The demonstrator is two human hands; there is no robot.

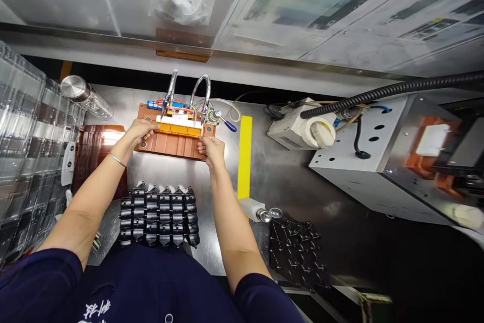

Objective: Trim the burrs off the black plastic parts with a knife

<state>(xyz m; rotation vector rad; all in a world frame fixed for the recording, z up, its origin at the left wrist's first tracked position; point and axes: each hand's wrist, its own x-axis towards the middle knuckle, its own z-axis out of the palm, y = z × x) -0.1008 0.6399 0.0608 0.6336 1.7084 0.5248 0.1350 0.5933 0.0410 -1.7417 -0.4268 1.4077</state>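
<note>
An orange perforated strip (179, 130) lies level across the front of a copper-coloured fixture (172, 147). My left hand (141, 130) pinches the strip's left end between thumb and fingers. At the opposite end, the curled fingers of my right hand (212, 149) close on its right corner. Directly behind the strip runs a white bar (177, 120). Two bendable metal hoses (206, 86) arch down to the fixture from behind. A blue-handled lever valve (230, 125) sits at its right.
Black ribbed parts (159, 217) stand in rows near my body. Clear plastic trays (22, 136) are stacked left, near a glass bottle (88, 97). Yellow tape (245, 156), a small white bottle (254, 209) and more black parts (297, 252) lie right, before a grey machine (359, 172).
</note>
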